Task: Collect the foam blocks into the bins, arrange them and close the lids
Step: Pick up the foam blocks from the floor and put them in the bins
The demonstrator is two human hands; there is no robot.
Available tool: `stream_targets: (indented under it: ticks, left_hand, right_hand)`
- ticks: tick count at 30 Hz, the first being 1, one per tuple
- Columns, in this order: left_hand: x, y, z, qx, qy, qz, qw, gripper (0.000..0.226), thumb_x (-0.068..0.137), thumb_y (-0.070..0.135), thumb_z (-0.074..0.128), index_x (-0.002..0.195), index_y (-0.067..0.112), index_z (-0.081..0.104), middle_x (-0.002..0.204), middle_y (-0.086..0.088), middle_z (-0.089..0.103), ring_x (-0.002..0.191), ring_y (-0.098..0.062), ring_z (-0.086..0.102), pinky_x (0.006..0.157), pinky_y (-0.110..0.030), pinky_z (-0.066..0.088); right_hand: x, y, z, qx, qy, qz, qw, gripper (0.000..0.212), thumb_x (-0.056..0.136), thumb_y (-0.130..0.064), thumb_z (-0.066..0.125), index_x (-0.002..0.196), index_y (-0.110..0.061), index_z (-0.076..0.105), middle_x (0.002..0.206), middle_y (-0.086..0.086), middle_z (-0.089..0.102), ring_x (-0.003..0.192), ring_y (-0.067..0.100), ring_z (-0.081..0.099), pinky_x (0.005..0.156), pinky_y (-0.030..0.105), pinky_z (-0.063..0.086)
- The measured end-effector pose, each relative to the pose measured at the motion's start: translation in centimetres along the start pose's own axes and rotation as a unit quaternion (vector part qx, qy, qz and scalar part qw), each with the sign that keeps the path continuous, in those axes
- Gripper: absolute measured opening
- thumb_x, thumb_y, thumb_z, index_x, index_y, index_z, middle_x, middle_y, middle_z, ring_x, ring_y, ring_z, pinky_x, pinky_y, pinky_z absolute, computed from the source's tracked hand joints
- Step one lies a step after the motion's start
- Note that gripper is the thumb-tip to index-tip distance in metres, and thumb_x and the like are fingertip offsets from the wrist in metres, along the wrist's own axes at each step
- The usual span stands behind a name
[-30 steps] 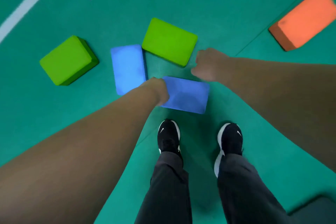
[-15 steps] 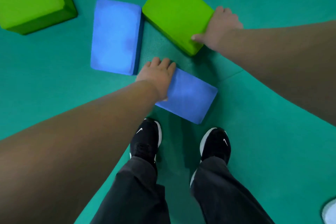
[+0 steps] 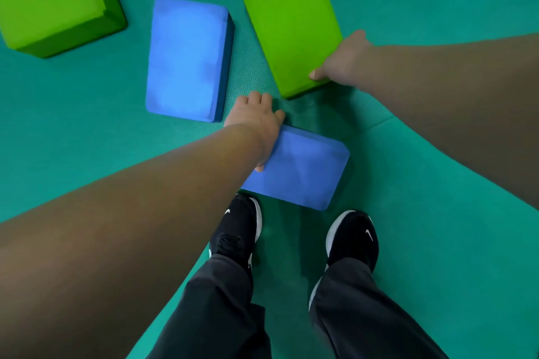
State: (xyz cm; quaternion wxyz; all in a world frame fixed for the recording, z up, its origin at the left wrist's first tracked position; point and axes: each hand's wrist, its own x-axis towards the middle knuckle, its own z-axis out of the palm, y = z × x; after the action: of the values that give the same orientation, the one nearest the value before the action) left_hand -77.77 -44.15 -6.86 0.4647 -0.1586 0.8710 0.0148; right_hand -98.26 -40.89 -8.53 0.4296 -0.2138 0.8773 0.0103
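Several foam blocks lie on the green floor mat. My left hand (image 3: 256, 122) grips the left end of the near blue block (image 3: 303, 169), thumb under its edge, just in front of my shoes. My right hand (image 3: 341, 64) grips the near right corner of a green block (image 3: 288, 20), thumb on its front side. A second blue block (image 3: 186, 58) lies flat to the left of that green one. Another, thicker green block (image 3: 52, 0) sits at the top left. No bin is in view.
My two black shoes (image 3: 294, 239) and dark trouser legs stand right behind the near blue block. A seam in the mat (image 3: 376, 122) runs off to the right.
The view has come closer to the blocks. My right hand has gone from above the green block to a grip on its corner. My left hand stays on the near blue block.
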Motion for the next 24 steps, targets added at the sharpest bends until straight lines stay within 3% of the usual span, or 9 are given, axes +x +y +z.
stream_targets:
  ticks: [2, 5, 8, 11, 13, 16, 20, 24]
  left_hand:
    - [0.0, -0.3, 0.3, -0.009, -0.001, -0.003, 1.0, 0.118, 0.053, 0.06, 0.093, 0.151, 0.029, 0.034, 0.139, -0.012, 0.037, 0.129, -0.034, 0.038, 0.104, -0.044, 0.037]
    - [-0.2, -0.8, 0.5, -0.045, -0.027, 0.009, 0.999, 0.126, 0.053, 0.058, 0.095, 0.154, 0.026, 0.026, 0.143, -0.011, 0.039, 0.133, -0.034, 0.039, 0.108, -0.046, 0.04]
    - [-1.0, -0.6, 1.0, -0.071, -0.05, 0.017, 0.996, 0.123, 0.054, 0.054, 0.096, 0.148, 0.018, 0.026, 0.141, -0.008, 0.049, 0.128, -0.032, 0.049, 0.102, -0.044, 0.045]
    - [-2.8, -0.3, 1.8, -0.055, -0.044, 0.036, 0.997, 0.122, 0.055, 0.066, 0.091, 0.151, 0.024, 0.028, 0.143, -0.006, 0.046, 0.131, -0.031, 0.045, 0.105, -0.044, 0.042]
    - [-4.1, -0.1, 2.1, -0.053, -0.04, 0.054, 0.996, 0.118, 0.055, 0.078, 0.084, 0.151, 0.031, 0.032, 0.14, -0.006, 0.046, 0.129, -0.031, 0.042, 0.106, -0.045, 0.042]
    - [-5.9, 0.2, 1.3, -0.083, -0.027, 0.056, 0.995, 0.111, 0.054, 0.091, 0.07, 0.142, 0.03, 0.042, 0.13, -0.006, 0.051, 0.123, -0.031, 0.045, 0.102, -0.046, 0.043]
    - [-7.7, 0.5, -2.1, -0.086, 0.024, 0.027, 0.996, 0.099, 0.066, 0.097, 0.05, 0.131, 0.022, 0.051, 0.123, -0.007, 0.055, 0.119, -0.031, 0.05, 0.097, -0.047, 0.044]
    - [-8.1, 1.1, -6.9, -0.041, 0.056, -0.02, 0.997, 0.085, 0.075, 0.083, 0.057, 0.129, 0.018, 0.051, 0.128, -0.009, 0.058, 0.121, -0.033, 0.051, 0.094, -0.044, 0.044]
  right_hand:
    - [-0.1, 0.0, -0.2, 0.072, -0.015, 0.014, 0.997, 0.119, 0.067, -0.046, 0.093, 0.155, -0.006, 0.023, 0.152, 0.022, 0.041, 0.136, 0.041, 0.047, 0.112, 0.053, 0.04]
    - [-0.5, 0.1, 0.6, 0.126, -0.01, -0.01, 0.992, 0.114, 0.06, -0.045, 0.098, 0.144, -0.01, 0.029, 0.141, 0.017, 0.05, 0.127, 0.035, 0.052, 0.109, 0.051, 0.042]
    - [-1.8, 0.4, 1.3, 0.158, 0.007, -0.036, 0.987, 0.111, 0.058, -0.046, 0.098, 0.137, -0.011, 0.03, 0.133, 0.012, 0.053, 0.121, 0.031, 0.055, 0.105, 0.047, 0.044]
    - [-3.3, 0.9, 1.1, 0.186, 0.018, -0.044, 0.981, 0.109, 0.054, -0.045, 0.099, 0.132, -0.014, 0.029, 0.129, 0.01, 0.052, 0.119, 0.029, 0.055, 0.103, 0.047, 0.046]
    - [-4.5, 1.6, 0.2, 0.195, 0.015, -0.046, 0.98, 0.116, 0.052, -0.047, 0.096, 0.14, -0.017, 0.028, 0.133, 0.01, 0.05, 0.122, 0.03, 0.054, 0.102, 0.045, 0.047]
    - [-6.6, 3.6, -1.8, 0.119, 0.004, -0.03, 0.992, 0.127, 0.052, -0.051, 0.093, 0.154, -0.018, 0.025, 0.144, 0.014, 0.044, 0.127, 0.036, 0.051, 0.104, 0.045, 0.047]
    - [-10.1, 8.2, -5.3, 0.006, 0.039, 0.015, 0.999, 0.106, 0.054, -0.04, 0.094, 0.143, -0.021, 0.04, 0.135, 0.015, 0.043, 0.116, 0.045, 0.058, 0.095, 0.048, 0.054]
    - [-14.4, 14.0, -7.7, -0.076, 0.094, 0.033, 0.992, 0.079, 0.064, -0.03, 0.085, 0.13, -0.017, 0.043, 0.126, 0.015, 0.051, 0.113, 0.044, 0.062, 0.081, 0.045, 0.052]
